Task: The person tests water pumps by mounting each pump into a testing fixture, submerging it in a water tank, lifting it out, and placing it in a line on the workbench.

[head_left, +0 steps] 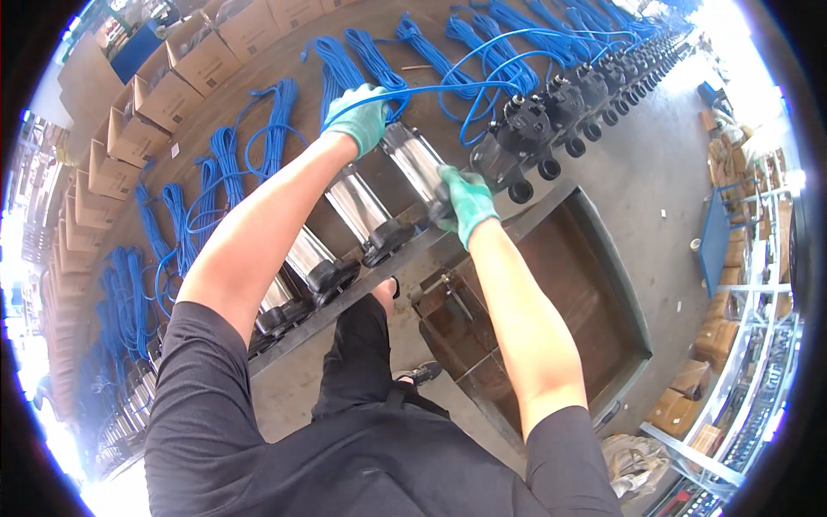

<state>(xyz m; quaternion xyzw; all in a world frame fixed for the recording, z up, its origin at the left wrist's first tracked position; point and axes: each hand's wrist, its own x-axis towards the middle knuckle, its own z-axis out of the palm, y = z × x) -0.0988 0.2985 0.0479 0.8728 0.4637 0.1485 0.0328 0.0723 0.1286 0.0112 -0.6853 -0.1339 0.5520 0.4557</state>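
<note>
Both hands wear green gloves. My left hand (360, 119) is closed around a blue cable (435, 89) at the upper end of a shiny steel cylinder, which looks like a submersible pump (415, 162). Whether its fingers also press on the pump's top is hidden. My right hand (468, 205) grips the pump's black lower end near the table's front edge. The pump lies on its side, tilted across the table. To its left lies another steel pump (360, 203) with a black end, and beyond that a third pump (312, 255).
Coiled blue cables (277, 125) lie in a row along the brown table (245, 73), with open cardboard boxes (170, 96) behind. Black pump heads (564, 103) line the right edge. A rusty metal bin (551, 276) stands below my right arm. Shelving (758, 345) is at the far right.
</note>
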